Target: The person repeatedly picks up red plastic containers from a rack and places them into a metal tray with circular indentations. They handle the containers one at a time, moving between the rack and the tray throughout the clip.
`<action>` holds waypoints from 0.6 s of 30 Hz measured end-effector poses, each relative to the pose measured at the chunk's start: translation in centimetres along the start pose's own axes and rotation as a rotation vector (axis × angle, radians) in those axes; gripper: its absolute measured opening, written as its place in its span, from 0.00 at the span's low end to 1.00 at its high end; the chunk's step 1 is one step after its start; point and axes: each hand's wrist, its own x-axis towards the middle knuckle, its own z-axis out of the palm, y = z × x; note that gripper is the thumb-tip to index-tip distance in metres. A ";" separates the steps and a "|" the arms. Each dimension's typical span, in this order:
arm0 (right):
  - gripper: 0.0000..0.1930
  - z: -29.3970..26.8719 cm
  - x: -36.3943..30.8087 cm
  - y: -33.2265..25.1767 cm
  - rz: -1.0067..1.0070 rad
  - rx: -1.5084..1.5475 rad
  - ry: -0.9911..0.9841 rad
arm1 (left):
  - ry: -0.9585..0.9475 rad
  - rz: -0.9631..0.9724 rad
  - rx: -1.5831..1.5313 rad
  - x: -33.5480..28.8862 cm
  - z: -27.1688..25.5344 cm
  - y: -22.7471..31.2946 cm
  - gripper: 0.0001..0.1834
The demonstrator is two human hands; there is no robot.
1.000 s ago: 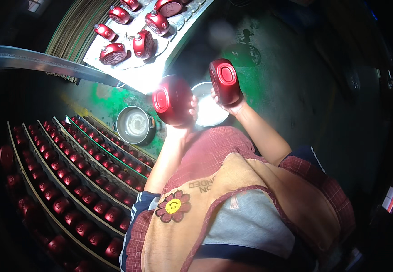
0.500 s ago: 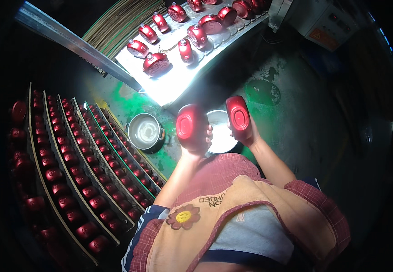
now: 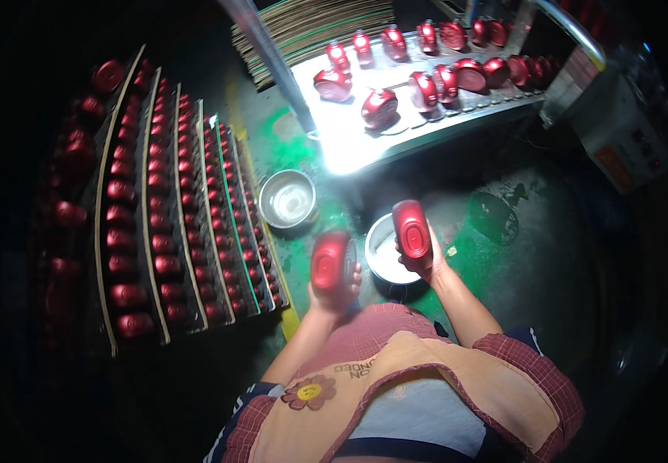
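Here, each hand holds one glossy red shell up in front of the body. The left hand (image 3: 337, 289) grips a red shell (image 3: 332, 261) from below; its fingers (image 3: 355, 278) curl round the lower right edge, clamped on the piece, while the broad face of the shell tilts toward the camera above them. The right hand (image 3: 425, 258) clasps a second red shell (image 3: 413, 228), narrower as seen here and standing nearly upright. Its fingers wrap the lower half from behind and are mostly hidden by the shell itself, though they close firmly on it. The two shells sit near each other without touching.

Directly behind the right hand, on the green floor (image 3: 488, 255), stands a white bowl (image 3: 384, 255), and a steel bowl (image 3: 288, 199) rests a little to its left. Beyond them a brightly lit surface (image 3: 365, 139) carries more red shells (image 3: 380, 108) in loose rows. To the person's left, long racks (image 3: 195, 224) slope away, packed with lines of similar red pieces. A grey control box (image 3: 619, 131) sits at the upper right. The person wears a tan apron (image 3: 396, 401) with a flower patch over a plaid shirt.
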 end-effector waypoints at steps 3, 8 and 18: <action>0.25 0.1 0.1 1.7 0.106 -0.019 -0.014 | -0.115 0.045 0.006 -1.1 -2.0 0.6 0.30; 0.26 3.4 -0.1 4.8 -0.001 -0.093 -0.093 | -0.167 0.186 0.010 -4.6 -1.5 3.8 0.22; 0.27 29.1 4.5 9.4 -0.420 -0.535 -0.592 | -0.274 1.026 0.991 -33.7 2.0 15.8 0.36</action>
